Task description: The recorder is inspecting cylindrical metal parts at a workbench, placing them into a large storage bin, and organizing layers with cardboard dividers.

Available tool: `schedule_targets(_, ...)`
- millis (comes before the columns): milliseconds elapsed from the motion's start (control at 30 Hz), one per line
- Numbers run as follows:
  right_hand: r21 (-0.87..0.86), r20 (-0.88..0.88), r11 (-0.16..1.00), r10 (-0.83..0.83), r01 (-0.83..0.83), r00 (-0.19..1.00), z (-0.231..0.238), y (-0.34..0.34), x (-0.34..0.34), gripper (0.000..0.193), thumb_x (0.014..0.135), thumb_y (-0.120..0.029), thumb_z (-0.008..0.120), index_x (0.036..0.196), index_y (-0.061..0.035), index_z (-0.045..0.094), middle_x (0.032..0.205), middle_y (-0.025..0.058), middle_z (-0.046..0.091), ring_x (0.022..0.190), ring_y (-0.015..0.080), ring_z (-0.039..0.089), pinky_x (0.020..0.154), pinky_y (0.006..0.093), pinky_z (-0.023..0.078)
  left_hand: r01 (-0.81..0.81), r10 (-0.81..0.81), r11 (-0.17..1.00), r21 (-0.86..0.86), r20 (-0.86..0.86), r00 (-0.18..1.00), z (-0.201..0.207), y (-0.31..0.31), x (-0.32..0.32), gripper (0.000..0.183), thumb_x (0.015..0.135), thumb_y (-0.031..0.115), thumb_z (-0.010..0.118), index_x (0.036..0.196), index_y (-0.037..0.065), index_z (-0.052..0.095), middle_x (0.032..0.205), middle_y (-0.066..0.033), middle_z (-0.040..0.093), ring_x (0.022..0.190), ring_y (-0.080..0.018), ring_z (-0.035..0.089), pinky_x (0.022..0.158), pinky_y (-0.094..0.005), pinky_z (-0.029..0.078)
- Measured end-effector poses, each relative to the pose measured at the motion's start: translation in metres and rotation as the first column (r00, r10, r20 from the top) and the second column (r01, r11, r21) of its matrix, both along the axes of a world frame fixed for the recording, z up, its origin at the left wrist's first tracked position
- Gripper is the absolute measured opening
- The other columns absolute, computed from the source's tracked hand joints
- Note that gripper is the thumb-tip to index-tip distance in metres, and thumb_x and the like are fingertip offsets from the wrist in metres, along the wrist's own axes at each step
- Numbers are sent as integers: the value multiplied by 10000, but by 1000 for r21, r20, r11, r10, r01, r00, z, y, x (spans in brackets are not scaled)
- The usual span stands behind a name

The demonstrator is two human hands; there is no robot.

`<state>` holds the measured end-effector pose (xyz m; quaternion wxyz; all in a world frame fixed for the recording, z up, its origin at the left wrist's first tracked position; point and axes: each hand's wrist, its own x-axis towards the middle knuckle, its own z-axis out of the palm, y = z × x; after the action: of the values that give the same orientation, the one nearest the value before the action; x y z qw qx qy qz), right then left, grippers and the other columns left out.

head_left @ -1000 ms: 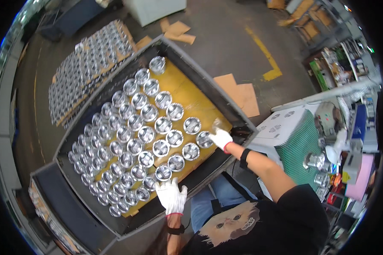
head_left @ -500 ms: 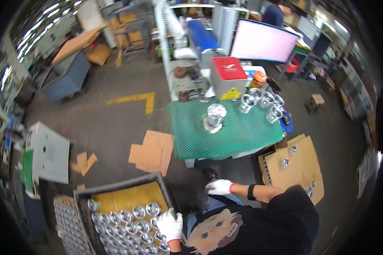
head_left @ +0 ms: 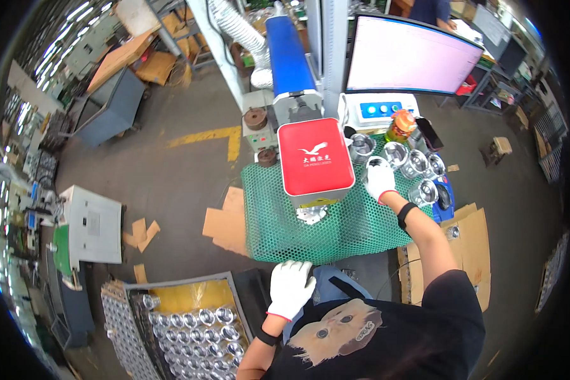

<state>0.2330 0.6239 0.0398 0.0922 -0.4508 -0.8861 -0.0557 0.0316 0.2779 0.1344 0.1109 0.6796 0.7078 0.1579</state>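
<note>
My right hand (head_left: 379,180), in a white glove, reaches over the green mesh mat (head_left: 351,234) with its fingers closed round a shiny metal cup-shaped part (head_left: 377,162). Beside it stand several similar metal parts (head_left: 415,163) in a cluster. My left hand (head_left: 291,289), also gloved, is held just off the table's near edge, fingers stretched out and holding nothing. A red-topped box-like machine head (head_left: 316,155) covers much of the mat's middle. Silvery metal (head_left: 311,214) shows below its front edge, mostly hidden.
At lower left a dark-rimmed tray (head_left: 240,297) holds rows of metal parts. A cardboard box (head_left: 475,253) stands right of the table. Behind the mat are a monitor (head_left: 411,57), a white control box (head_left: 379,109), an orange-capped bottle (head_left: 401,125) and a phone (head_left: 429,135). Another person (head_left: 430,11) is far back.
My right hand has gone from my lap up to the parts on the mat and closed on one. The left has moved from the tray toward the table. The view has shifted closer to the table.
</note>
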Motion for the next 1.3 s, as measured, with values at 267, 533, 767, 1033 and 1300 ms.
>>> schedule_targets(267, -221, 9, 974, -36, 37, 999, 3, -42, 13, 211, 782, -203, 594, 922, -58, 658, 933, 202, 666, 830, 378, 652, 752, 489, 524, -363, 364, 928, -87, 5, 931, -42, -71, -20, 329, 786, 326, 660, 1025, 103, 691, 966, -104, 698, 957, -286, 646, 867, -420, 477)
schedule_targets(533, -571, 5, 813, 141, -113, 990, 41, -215, -15, 182, 699, -263, 612, 742, -87, 629, 706, 144, 651, 688, 354, 651, 636, 488, 510, -489, 646, 715, -500, 740, 187, -76, -125, -24, 520, 968, 347, 598, 1361, 11, 537, 1231, -118, 641, 1128, -180, 599, 975, -300, 460)
schedule_targets(767, -690, -443, -365, -471, -625, 763, 119, -275, -114, 398, 847, -152, 723, 1160, 66, 610, 1085, 82, 678, 965, 165, 654, 866, 308, 528, -229, 32, 835, -500, 459, -888, -56, -100, -41, 483, 1026, 342, 439, 1397, 34, 472, 1310, -159, 574, 1136, -273, 600, 984, -426, 493)
schedule_targets(1033, -937, -340, 35, 144, -348, 929, 130, -268, -138, 606, 879, -276, 676, 1375, 11, 481, 1184, 94, 647, 980, 182, 639, 905, 295, 494, -411, -131, 795, -447, 535, -835, -7, -105, -64, 461, 1005, 385, 492, 1318, 50, 534, 1270, -130, 616, 1144, -295, 609, 1007, -496, 484)
schedule_targets(1300, -700, -615, -112, -408, -705, 675, 114, -255, -110, 892, 787, -262, 772, 1501, -41, 284, 1412, 153, 445, 1278, 232, 484, 1086, 340, 379, -242, 352, 826, -509, 802, -482, -5, -47, -32, 530, 999, 484, 492, 1220, 12, 589, 990, -53, 653, 892, -108, 608, 741, -260, 492)
